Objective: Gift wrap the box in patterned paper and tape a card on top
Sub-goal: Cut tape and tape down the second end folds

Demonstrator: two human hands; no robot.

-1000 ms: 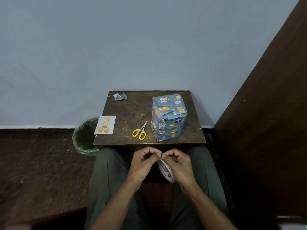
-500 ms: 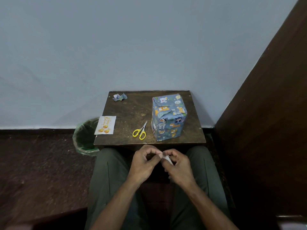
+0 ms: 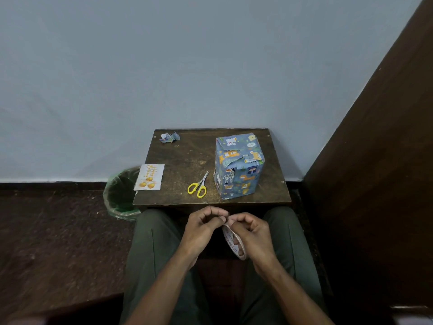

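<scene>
The box [image 3: 237, 166], wrapped in blue animal-print paper, stands upright on the right side of the small brown table [image 3: 185, 158], with a loose flap on its near top edge. A white card [image 3: 149, 177] with gold balloons lies at the table's left edge, overhanging it. Over my lap, just below the table's front edge, my right hand [image 3: 251, 233] grips a roll of tape [image 3: 232, 242]. My left hand [image 3: 202, 227] pinches at the roll's top with thumb and fingertips. Both hands touch each other there.
Yellow-handled scissors [image 3: 198, 186] lie shut between card and box. A crumpled scrap of wrapping paper [image 3: 169, 137] sits at the table's far left corner. A green-lined bin [image 3: 120, 194] stands on the floor left of the table. A dark wooden panel [image 3: 375, 184] rises on the right.
The tape roll, mostly hidden half a second ago, has swung down and shows again below my right hand. Both hands stay together over my lap.
</scene>
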